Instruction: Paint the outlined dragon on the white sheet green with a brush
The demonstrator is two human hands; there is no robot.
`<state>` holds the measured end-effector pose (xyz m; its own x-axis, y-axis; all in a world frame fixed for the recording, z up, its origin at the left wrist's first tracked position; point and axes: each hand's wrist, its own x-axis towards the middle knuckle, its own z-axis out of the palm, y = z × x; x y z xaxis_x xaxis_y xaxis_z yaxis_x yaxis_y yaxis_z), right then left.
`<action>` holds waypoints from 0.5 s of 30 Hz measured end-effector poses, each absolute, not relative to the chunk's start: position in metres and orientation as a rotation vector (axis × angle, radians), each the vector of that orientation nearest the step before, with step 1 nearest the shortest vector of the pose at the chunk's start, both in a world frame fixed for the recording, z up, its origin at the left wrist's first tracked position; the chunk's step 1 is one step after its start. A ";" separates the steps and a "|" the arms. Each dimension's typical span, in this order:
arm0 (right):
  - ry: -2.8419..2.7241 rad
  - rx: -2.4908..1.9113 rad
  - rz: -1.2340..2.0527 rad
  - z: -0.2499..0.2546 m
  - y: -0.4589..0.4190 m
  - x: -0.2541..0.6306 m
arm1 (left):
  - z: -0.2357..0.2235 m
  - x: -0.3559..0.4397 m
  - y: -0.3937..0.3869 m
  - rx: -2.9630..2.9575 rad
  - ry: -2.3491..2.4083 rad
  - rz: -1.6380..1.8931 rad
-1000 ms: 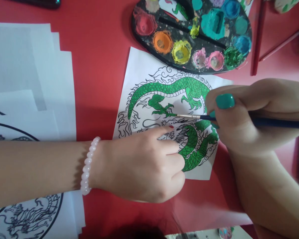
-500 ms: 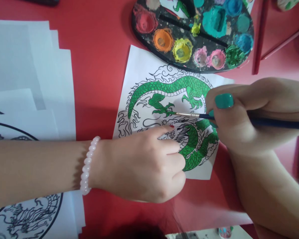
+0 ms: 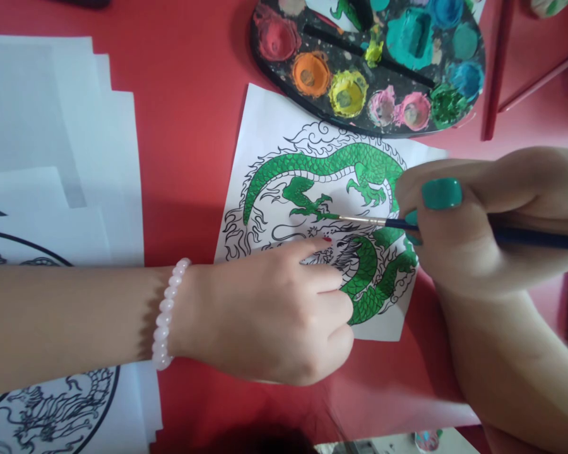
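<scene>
Illumination is moderate and diffuse, apparently from the right. Pale glare washes the right side of the counter. Soft shadows fall left of the palette and bracelet. Drawing lines are legible; the bottom-edge dark shape is blurred.

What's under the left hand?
The dragon drawing runs beneath the left hand; its green coils show past the fingers, with red table beside the wrist. The part under the hand is covered; can't tell its colouring.

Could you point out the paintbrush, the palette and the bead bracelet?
Paintbrush (image 3: 364, 220): head view, on its metal ferrule.
Palette (image 3: 379, 75): head view, on its black surface.
Bead bracelet (image 3: 166, 305): head view, a middle bead.
</scene>
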<state>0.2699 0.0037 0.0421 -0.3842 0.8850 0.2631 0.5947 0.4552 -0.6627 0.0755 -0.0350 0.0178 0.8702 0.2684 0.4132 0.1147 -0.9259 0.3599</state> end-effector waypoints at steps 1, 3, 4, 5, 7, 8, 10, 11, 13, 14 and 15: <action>-2.142 -1.228 0.627 0.042 0.004 0.271 | 0.018 0.075 -0.035 2.717 0.290 0.664; -2.203 -1.220 0.620 0.042 0.005 0.272 | 0.018 0.075 -0.034 2.717 0.294 0.661; -2.222 -1.205 0.616 0.042 0.005 0.272 | 0.018 0.075 -0.034 2.718 0.294 0.662; -2.217 -1.189 0.601 0.042 0.005 0.271 | 0.018 0.075 -0.034 2.717 0.293 0.664; -2.195 -1.153 0.585 0.043 0.006 0.269 | 0.018 0.075 -0.034 2.710 0.289 0.671; -2.196 -1.134 0.588 0.044 0.006 0.268 | 0.018 0.075 -0.035 2.705 0.289 0.676; -2.197 -1.121 0.605 0.045 0.007 0.266 | 0.018 0.075 -0.035 2.701 0.288 0.676; -2.198 -1.116 0.616 0.045 0.007 0.266 | 0.018 0.075 -0.035 2.699 0.286 0.671; -2.185 -1.099 0.608 0.044 0.007 0.268 | 0.018 0.075 -0.035 2.699 0.279 0.668; -2.174 -1.081 0.594 0.043 0.007 0.269 | 0.018 0.075 -0.035 2.698 0.277 0.668; -2.171 -1.061 0.591 0.041 0.006 0.270 | 0.017 0.075 -0.034 2.697 0.273 0.672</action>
